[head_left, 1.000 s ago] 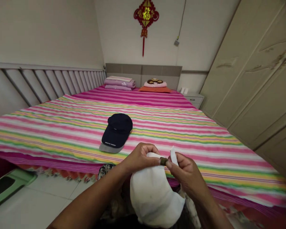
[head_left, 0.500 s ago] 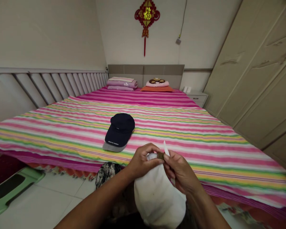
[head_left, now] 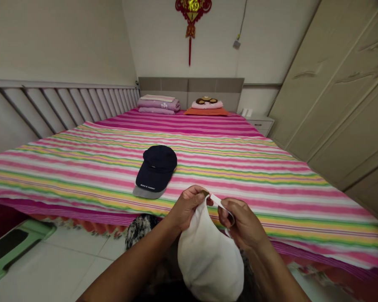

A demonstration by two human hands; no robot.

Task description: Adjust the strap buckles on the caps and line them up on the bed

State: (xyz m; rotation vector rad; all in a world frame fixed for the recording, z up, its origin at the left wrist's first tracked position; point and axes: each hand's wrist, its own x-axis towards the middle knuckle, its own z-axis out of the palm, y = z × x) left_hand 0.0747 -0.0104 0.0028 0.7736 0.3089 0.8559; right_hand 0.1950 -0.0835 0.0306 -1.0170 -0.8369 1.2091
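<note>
A white cap (head_left: 208,256) hangs low in front of me, crown toward me. My left hand (head_left: 189,205) pinches its back edge at a small brass buckle (head_left: 204,193). My right hand (head_left: 241,222) is closed on the cap's white adjusting strap (head_left: 221,203), which runs taut from the buckle to my fingers. A dark navy cap (head_left: 156,170) with a grey brim lies on the striped bedsheet (head_left: 271,176) just beyond my hands.
Folded bedding (head_left: 159,104) and a pillow (head_left: 207,105) sit at the headboard. A wardrobe (head_left: 343,92) fills the right side, with a small nightstand (head_left: 260,124) beside it. A green stool (head_left: 15,245) stands on the tiled floor at the left.
My right hand has drawn the strap away from the buckle toward the right and down, so it now stretches out between my hands. The left hand rose slightly with the buckle.
</note>
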